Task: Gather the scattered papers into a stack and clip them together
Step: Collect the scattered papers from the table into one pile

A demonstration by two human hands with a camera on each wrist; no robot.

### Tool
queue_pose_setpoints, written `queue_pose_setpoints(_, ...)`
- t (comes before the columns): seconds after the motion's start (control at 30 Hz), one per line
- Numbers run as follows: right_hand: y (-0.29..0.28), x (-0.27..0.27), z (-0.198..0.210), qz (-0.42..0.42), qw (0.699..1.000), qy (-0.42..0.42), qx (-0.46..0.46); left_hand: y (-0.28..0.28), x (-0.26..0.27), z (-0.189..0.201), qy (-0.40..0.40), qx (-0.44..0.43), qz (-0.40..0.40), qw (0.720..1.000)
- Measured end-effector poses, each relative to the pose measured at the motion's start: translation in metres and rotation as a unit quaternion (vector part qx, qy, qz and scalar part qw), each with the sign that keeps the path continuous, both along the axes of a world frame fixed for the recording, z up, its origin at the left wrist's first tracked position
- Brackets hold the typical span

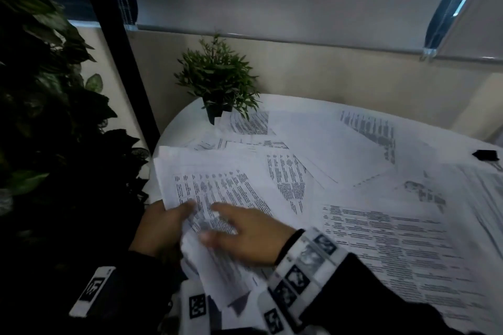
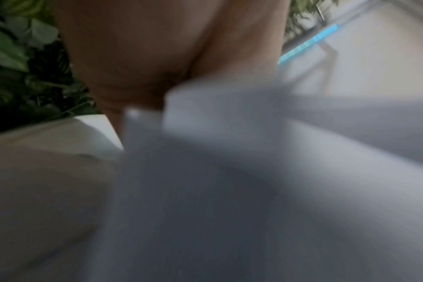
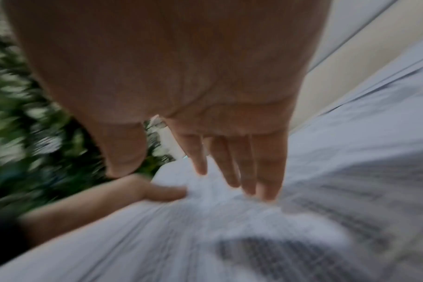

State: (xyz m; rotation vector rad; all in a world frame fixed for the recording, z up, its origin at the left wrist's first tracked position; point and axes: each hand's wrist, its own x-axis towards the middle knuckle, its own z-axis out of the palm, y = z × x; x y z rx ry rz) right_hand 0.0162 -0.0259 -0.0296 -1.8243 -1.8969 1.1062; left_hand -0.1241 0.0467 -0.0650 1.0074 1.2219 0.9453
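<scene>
Left hand [image 1: 160, 226]: sheets [image 1: 217, 193] at the lower left are gripped, thumb on top.
Right hand [image 1: 245, 236]: fingers are held straight over the sheets.
Papers [image 1: 367, 198]: spread across the table [image 1: 177, 128].
Clip [image 1: 487, 155]: right edge.

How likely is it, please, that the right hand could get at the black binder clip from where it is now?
Probably yes. The right hand lies open with straight fingers and grips nothing, and only flat papers lie between it and the binder clip at the table's far right. It would be a long stretch, though.
</scene>
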Motion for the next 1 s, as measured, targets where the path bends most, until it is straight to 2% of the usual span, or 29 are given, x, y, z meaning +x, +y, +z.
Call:
queue_pose_setpoints(0.03, -0.001, 0.02, 0.004, -0.09, 0.996, 0.017, 0.02, 0.0, 0.0, 0.001, -0.008, 0.008, 0.006, 1.0)
queue_pose_setpoints(0.1, 0.0, 0.06, 0.009, -0.247, 0.965, 0.019, 0.085, -0.001, -0.001, 0.007, -0.041, 0.022, 0.005, 0.999)
queue_pose_setpoints(0.17, 0.004, 0.087, 0.009, -0.305, 0.948, 0.018, 0.086, -0.002, -0.002, 0.014, -0.081, 0.022, -0.002, 0.996)
queue_pose_setpoints(0.27, 0.005, 0.105, 0.007, -0.288, 0.945, 0.137, 0.066, -0.006, -0.001, 0.028, -0.125, 0.032, -0.017, 0.992)
queue_pose_setpoints(0.37, -0.002, 0.115, 0.007, -0.296, 0.918, 0.22, 0.146, -0.009, 0.004, 0.035, -0.133, 0.053, -0.028, 0.989)
queue_pose_setpoints(0.43, -0.006, 0.122, 0.003, -0.311, 0.901, 0.247, 0.173, -0.008, 0.006, 0.038, -0.136, 0.032, -0.039, 0.989)
queue_pose_setpoints(0.53, -0.015, 0.134, -0.002, -0.32, 0.896, 0.255, 0.175, -0.006, 0.006, 0.036, -0.123, 0.015, -0.043, 0.991)
queue_pose_setpoints(0.63, -0.025, 0.142, 0.001, -0.33, 0.884, 0.278, 0.181, -0.007, 0.009, 0.032, -0.087, 0.069, -0.003, 0.994)
queue_pose_setpoints(0.73, -0.034, 0.145, -0.001, -0.312, 0.893, 0.276, 0.167, -0.013, 0.012, 0.034, -0.159, 0.099, 0.029, 0.982)
queue_pose_setpoints(0.83, -0.038, 0.14, -0.001, -0.331, 0.89, 0.255, 0.183, -0.013, 0.013, 0.037, -0.169, 0.086, 0.032, 0.981)
queue_pose_setpoints(0.93, -0.039, 0.136, 0.003, -0.375, 0.862, 0.241, 0.24, -0.009, 0.012, 0.039, -0.176, 0.037, 0.013, 0.984)
queue_pose_setpoints(1.0, -0.042, 0.137, 0.003, -0.401, 0.844, 0.258, 0.246, -0.008, 0.01, 0.041, -0.174, 0.032, -0.002, 0.984)
